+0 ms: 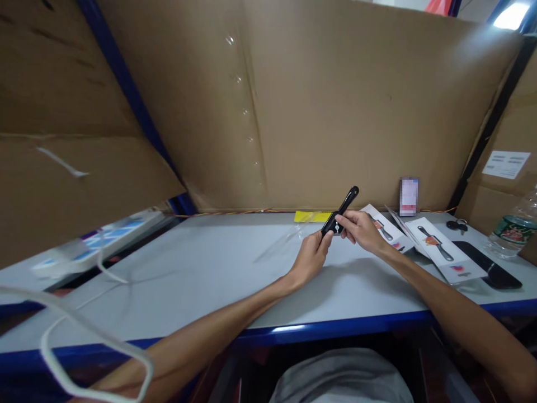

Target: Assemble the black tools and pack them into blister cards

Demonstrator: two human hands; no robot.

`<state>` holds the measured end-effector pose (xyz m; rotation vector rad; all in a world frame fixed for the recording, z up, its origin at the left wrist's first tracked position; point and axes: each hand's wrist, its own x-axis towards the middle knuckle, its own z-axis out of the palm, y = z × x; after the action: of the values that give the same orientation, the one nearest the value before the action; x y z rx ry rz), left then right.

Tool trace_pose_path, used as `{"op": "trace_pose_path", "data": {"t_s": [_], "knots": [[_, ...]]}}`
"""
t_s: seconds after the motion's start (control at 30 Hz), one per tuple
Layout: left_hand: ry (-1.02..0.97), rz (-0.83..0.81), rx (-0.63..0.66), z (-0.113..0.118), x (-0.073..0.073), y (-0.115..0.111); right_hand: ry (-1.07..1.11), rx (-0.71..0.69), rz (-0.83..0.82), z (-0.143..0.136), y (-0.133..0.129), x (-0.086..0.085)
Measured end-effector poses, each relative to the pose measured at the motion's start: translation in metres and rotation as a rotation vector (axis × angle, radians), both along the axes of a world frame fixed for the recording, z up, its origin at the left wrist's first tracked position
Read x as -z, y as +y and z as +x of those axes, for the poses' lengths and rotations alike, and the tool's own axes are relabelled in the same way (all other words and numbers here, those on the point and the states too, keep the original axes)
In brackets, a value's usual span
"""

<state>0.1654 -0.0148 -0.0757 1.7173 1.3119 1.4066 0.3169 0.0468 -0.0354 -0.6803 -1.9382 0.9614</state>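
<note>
A black tool with a long handle (pixel 349 200) is tilted up to the right above the grey table. My left hand (pixel 311 256) is closed round its lower end. My right hand (pixel 361 228) pinches the tool near its middle, just right of my left hand. A small silvery mark shows between the fingers. Behind the hands, a yellow strip (pixel 308 216) and a clear plastic sleeve (pixel 281 243) lie on the table. Close to my right hand are printed white cards (pixel 445 253) picturing a black-handled tool.
A phone (pixel 409 197) leans at the back right, near keys (pixel 457 225), a black flat object (pixel 499 268) and a water bottle (pixel 512 229). A power strip (pixel 104 243) lies left; a white cable (pixel 96 330) loops in front. Cardboard walls (pixel 319 112) enclose the table (pixel 188 291).
</note>
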Motion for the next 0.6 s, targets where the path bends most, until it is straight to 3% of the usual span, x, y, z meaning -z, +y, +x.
{"op": "trace_pose_path", "data": {"t_s": [0.4,0.6], "knots": [[0.029,0.029,-0.005,0.0,0.002,0.0,-0.054,0.124,0.215,-0.001,-0.015,-0.002],[0.022,0.013,0.004,-0.002,0.003,0.003,-0.063,0.129,0.236,-0.002,-0.012,0.002]]}}
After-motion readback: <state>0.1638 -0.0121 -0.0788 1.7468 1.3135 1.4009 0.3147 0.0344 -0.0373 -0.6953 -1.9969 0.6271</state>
